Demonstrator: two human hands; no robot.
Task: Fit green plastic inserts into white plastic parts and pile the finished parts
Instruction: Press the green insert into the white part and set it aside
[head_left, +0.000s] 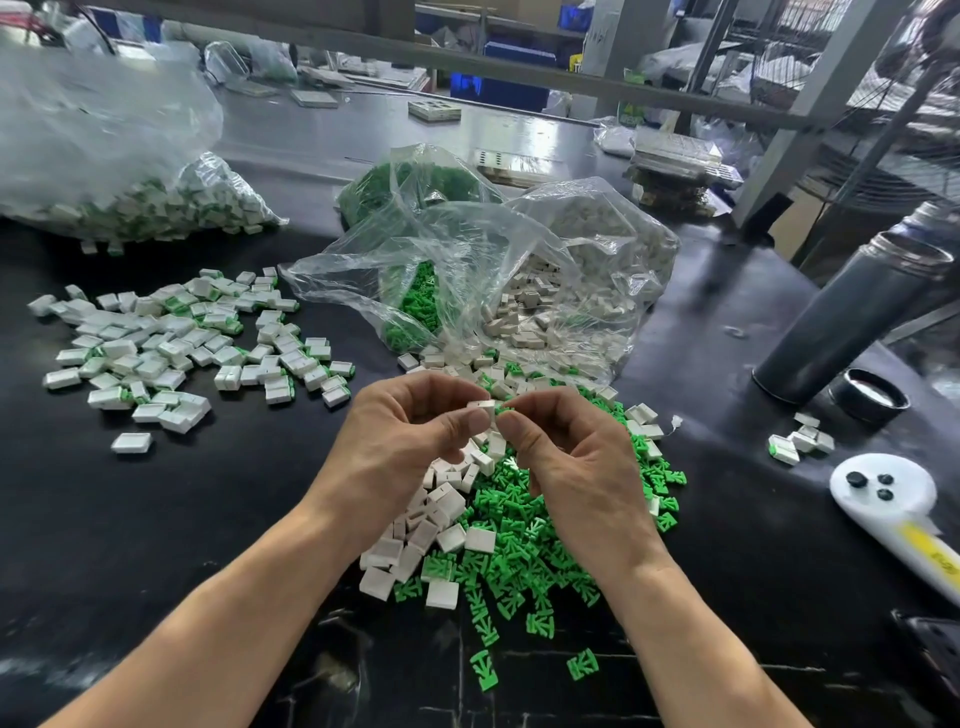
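My left hand (410, 441) pinches a small white plastic part (482, 408) between thumb and fingertips above the table's middle. My right hand (566, 452) pinches a green insert (503, 409) right against that part's right side. Below both hands lies a mixed heap: loose white parts (441, 519) on the left and green inserts (524, 551) on the right. A spread pile of finished white parts with green edges (176, 343) lies on the black table to the left.
An open clear bag (467, 270) behind my hands spills green inserts and white parts. Another bag of finished parts (130, 202) lies far left. A grey flask (852, 317), its black cap (870, 397) and a white tool (883, 493) stand right.
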